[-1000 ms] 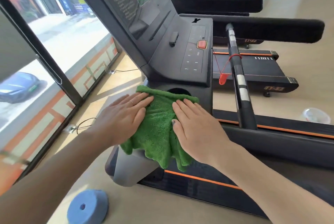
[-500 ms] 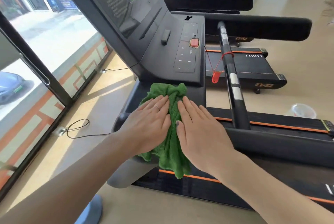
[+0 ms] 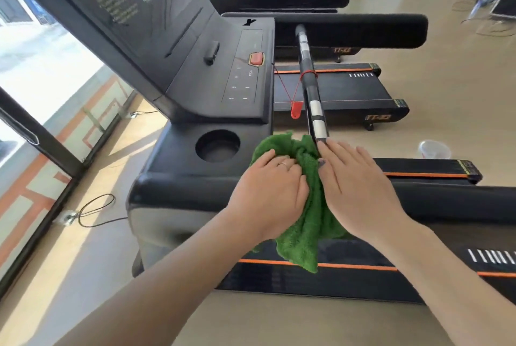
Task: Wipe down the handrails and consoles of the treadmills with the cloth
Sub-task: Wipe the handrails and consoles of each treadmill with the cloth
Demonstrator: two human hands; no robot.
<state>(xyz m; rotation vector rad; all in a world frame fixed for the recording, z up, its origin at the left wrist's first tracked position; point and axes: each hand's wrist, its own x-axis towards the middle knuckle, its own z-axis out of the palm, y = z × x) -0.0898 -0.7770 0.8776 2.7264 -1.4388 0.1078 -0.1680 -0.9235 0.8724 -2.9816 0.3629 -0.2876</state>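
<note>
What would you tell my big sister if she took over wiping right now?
Left hand: fingers curled into the green cloth, pressing it on the console ledge beside the cup holder.
Right hand: flat, fingers straight on the cloth where the center handrail begins.
Done: cannot tell which surfaces are already wiped.
Left: judging by the hands' position, probably the center handrail, keypad and padded side rail, then the other treadmills.
</note>
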